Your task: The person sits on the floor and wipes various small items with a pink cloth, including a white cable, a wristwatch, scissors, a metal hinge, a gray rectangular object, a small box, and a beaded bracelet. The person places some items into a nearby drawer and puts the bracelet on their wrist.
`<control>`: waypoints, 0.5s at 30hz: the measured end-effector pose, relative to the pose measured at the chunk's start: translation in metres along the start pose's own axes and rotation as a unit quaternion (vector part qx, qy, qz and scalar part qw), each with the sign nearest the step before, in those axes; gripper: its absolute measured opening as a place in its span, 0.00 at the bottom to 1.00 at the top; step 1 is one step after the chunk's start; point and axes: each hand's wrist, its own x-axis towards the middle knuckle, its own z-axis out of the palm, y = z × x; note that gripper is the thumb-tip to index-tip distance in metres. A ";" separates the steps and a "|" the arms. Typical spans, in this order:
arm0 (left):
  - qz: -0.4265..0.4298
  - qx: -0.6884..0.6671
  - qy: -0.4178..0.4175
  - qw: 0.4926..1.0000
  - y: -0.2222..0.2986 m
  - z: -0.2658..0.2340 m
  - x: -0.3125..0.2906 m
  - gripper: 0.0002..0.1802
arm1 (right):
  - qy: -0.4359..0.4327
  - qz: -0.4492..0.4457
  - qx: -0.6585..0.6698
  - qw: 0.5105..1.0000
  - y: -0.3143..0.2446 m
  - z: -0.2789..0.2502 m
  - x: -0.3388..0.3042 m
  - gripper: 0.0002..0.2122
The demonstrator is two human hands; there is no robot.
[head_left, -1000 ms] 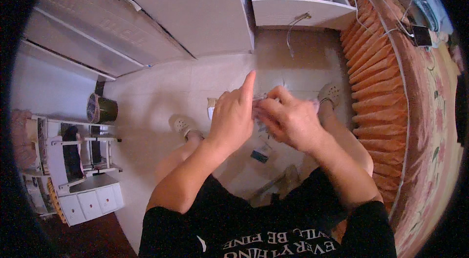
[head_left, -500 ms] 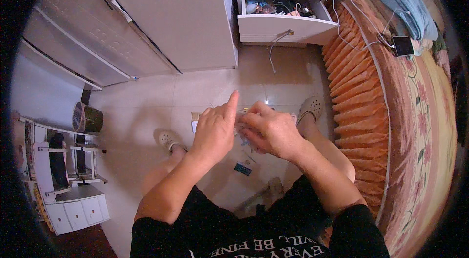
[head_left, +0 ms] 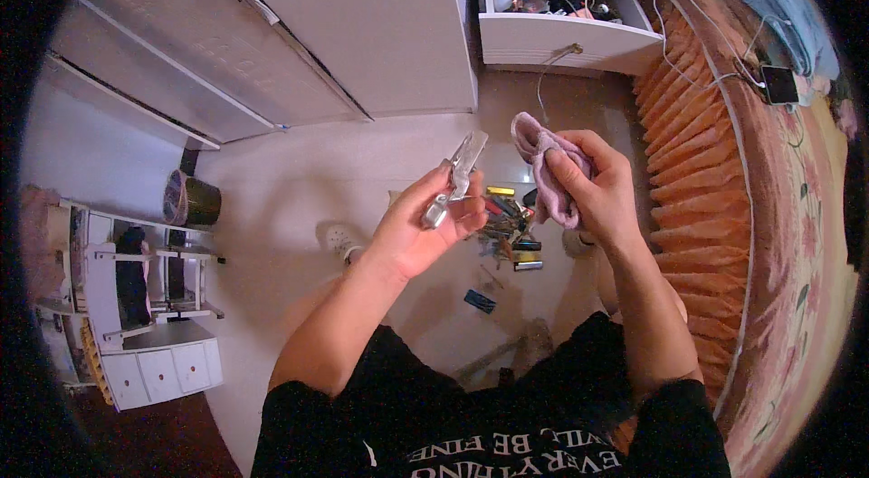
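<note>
In front of me, my left hand (head_left: 418, 226) is closed round a silver metal tool (head_left: 467, 157) with a flat, shiny upper part and a rounded lower end; its exact kind cannot be made out. My right hand (head_left: 605, 193) grips a crumpled pinkish-purple cloth (head_left: 547, 177), thumb on top. The cloth and the tool are apart. Below and between my hands, a pile of small tools and odds and ends (head_left: 512, 229) lies on the tiled floor, partly hidden by the left fingers. Nearer to me lies a small dark blue packet (head_left: 479, 301).
An open drawer (head_left: 566, 36) full of small items juts out ahead, with a cable hanging near its handle. A pale wardrobe (head_left: 380, 25) stands ahead left, a bed with an orange frilled skirt (head_left: 692, 170) at right. A basket (head_left: 192, 197) and a white drawer unit (head_left: 163, 374) stand left.
My hands were close together and have moved apart. The left has turned palm-up, showing the metal tool; the right has moved right and up with the cloth. The pile between them now shows.
</note>
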 end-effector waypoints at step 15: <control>0.005 0.110 0.024 0.994 -0.005 -0.004 0.015 0.15 | -0.408 -0.105 -0.071 0.904 -0.013 0.022 -0.020 0.10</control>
